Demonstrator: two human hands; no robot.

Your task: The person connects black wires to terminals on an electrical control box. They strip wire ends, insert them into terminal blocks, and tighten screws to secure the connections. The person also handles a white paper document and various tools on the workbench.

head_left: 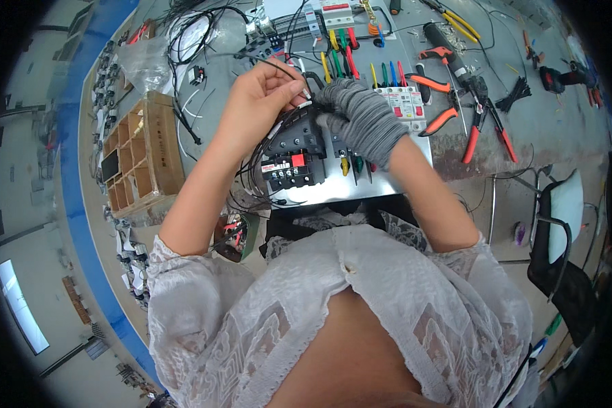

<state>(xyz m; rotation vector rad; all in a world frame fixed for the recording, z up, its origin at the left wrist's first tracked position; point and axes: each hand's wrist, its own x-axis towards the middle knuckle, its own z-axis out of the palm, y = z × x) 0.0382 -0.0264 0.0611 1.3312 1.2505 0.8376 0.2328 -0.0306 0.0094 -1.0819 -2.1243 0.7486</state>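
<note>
Pinching a black wire (287, 72), the left hand (265, 96) should steady it; gloved right hand (367, 119), three o'clock: can't tell its grip.

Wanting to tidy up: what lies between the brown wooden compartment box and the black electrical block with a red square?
In the head view, the bare left forearm crosses between box and block, with thin black wires beside the block.

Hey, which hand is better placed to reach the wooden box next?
Probably the left hand: it's nearer the wooden box, though it seems to pinch a wire. The gloved right hand is farther away.
</note>
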